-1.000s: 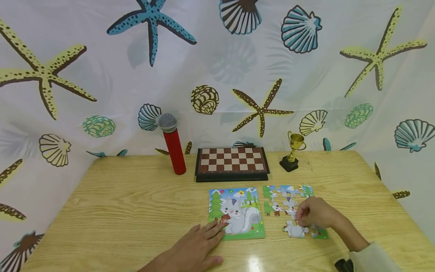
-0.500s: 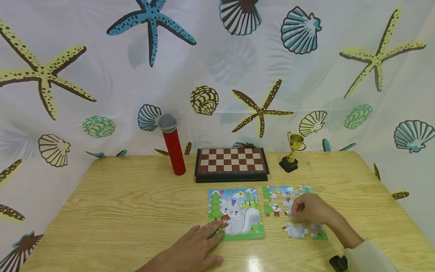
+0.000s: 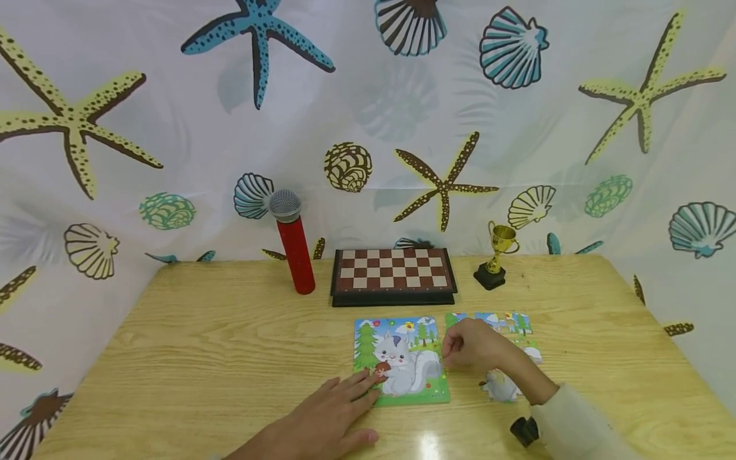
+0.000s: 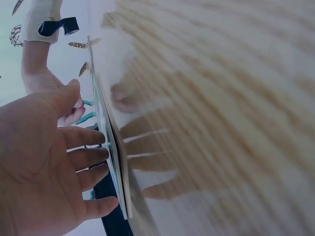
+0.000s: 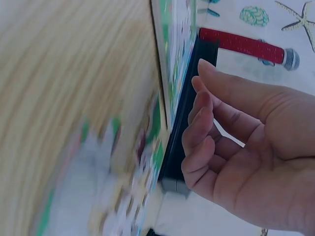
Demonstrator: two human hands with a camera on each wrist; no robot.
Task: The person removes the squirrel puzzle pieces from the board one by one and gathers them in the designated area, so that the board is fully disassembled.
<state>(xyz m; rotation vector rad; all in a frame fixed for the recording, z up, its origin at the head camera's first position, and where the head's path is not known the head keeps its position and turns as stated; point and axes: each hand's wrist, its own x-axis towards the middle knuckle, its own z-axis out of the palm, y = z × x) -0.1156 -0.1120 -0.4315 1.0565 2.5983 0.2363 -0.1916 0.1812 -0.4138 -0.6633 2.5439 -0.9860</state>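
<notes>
My left hand (image 3: 324, 418) rests with straight, spread fingers on the lower left corner of a squirrel picture board (image 3: 422, 390). In the left wrist view, its fingertips (image 4: 106, 202) lie against the board's edge. My right hand (image 3: 474, 345) hovers at the board's right side, over the left part of a group of jigsaw pieces (image 3: 499, 387). Seen from the right wrist, its fingers are loosely curled, with thumb tip and index fingertip close together and no piece visible between them. The hand and forearm hide several pieces.
Behind the board lies a chessboard box (image 3: 393, 271). A red microphone (image 3: 296, 252) stands to its left and a small gold trophy cup (image 3: 497, 255) to its right. A patterned cloth (image 3: 368, 96) hangs behind the wooden table (image 3: 218, 332).
My right hand has moved left, from the lower right pieces to the board's right edge. A white-tail piece at the right is now uncovered. The left hand stays in place.
</notes>
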